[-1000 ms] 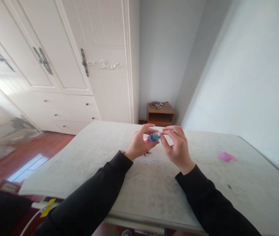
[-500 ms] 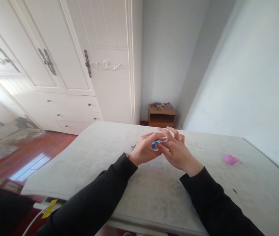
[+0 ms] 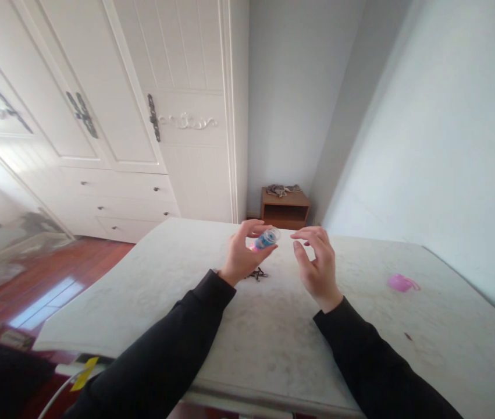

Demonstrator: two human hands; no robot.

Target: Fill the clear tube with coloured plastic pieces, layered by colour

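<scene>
My left hand [image 3: 241, 251] is closed around a small clear bottle [image 3: 266, 238] with a blue label and a pinkish lower end. The bottle is tilted, its clear round end toward the right. To its right, my right hand [image 3: 318, 262] is raised over the table, apart from the bottle. Its thumb and fingers are bent but separated, and nothing shows between them. Below my left hand lies a little pile of small dark pieces [image 3: 257, 273], too small to name.
The pale table [image 3: 273, 343] stretches beneath both hands. A pink object with a loop [image 3: 402, 283] and a small dark scrap [image 3: 408, 336] lie on its right side. Beyond are a white wardrobe [image 3: 195, 163] and a brown nightstand [image 3: 285, 199] with cloth on top.
My hands, together at the bottle before, are now apart. My right hand has come off the bottle, while my left hand keeps it and has moved slightly left, uncovering more dark pieces.
</scene>
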